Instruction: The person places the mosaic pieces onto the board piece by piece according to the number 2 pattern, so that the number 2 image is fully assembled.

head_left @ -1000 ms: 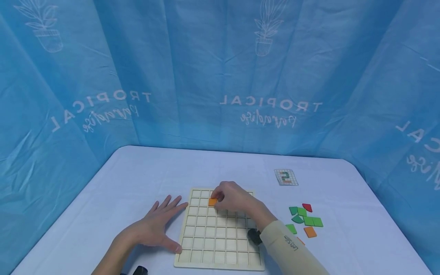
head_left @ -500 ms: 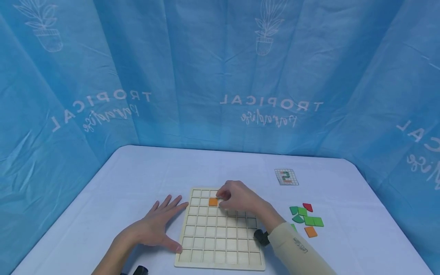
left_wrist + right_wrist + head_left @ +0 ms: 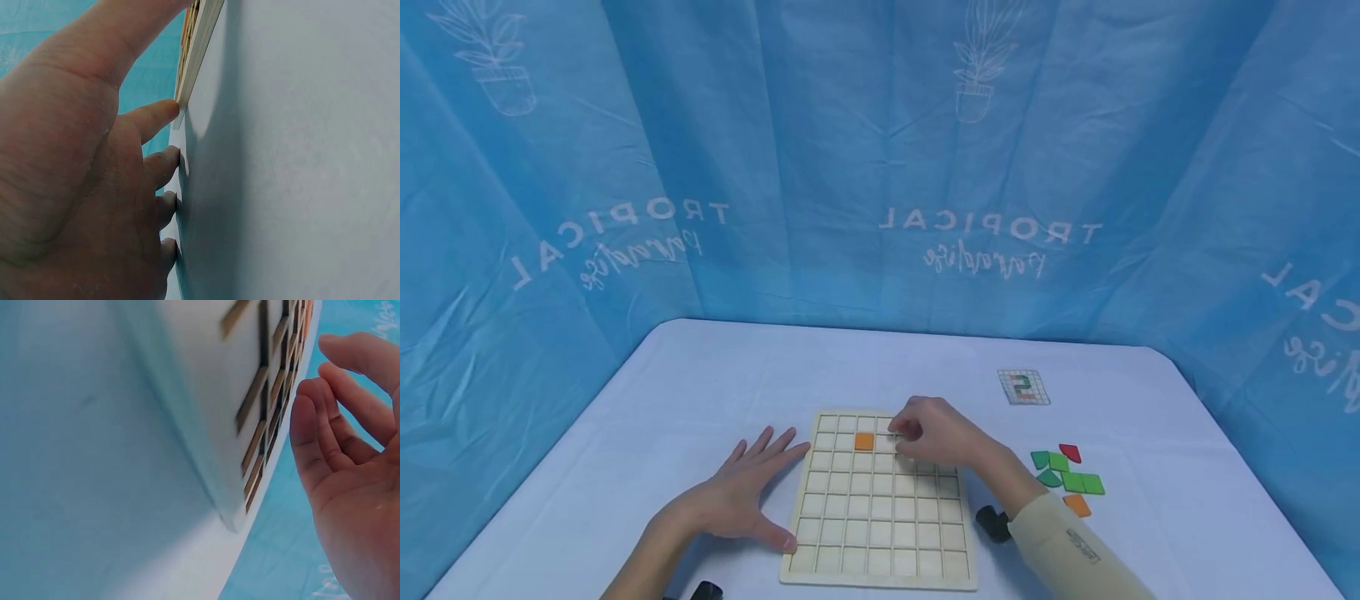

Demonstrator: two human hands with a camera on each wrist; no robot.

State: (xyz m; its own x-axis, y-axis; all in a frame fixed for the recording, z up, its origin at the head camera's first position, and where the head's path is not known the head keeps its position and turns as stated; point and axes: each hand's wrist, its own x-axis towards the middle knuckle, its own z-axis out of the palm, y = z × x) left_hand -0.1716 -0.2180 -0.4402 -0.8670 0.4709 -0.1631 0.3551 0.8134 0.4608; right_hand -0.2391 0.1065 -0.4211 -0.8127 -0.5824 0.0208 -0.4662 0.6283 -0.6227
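A wooden grid board lies on the table with one orange square tile in a cell of its second row. My left hand is spread on the table at the board's left side. Its thumb rests on the near left corner and its index fingertip touches the left edge. Over the upper right of the board hovers my right hand, fingers loosely bent. In the right wrist view, thumb and index finger of the right hand stand apart with nothing between them.
Right of the board lie several green tiles, a red rounded tile and another orange tile, partly behind the sleeve. A small pattern card lies farther back. A blue curtain hangs behind the table.
My right hand has let go of the orange square tile and moved right, away from it. The tile stays in its cell. My left hand has not moved.
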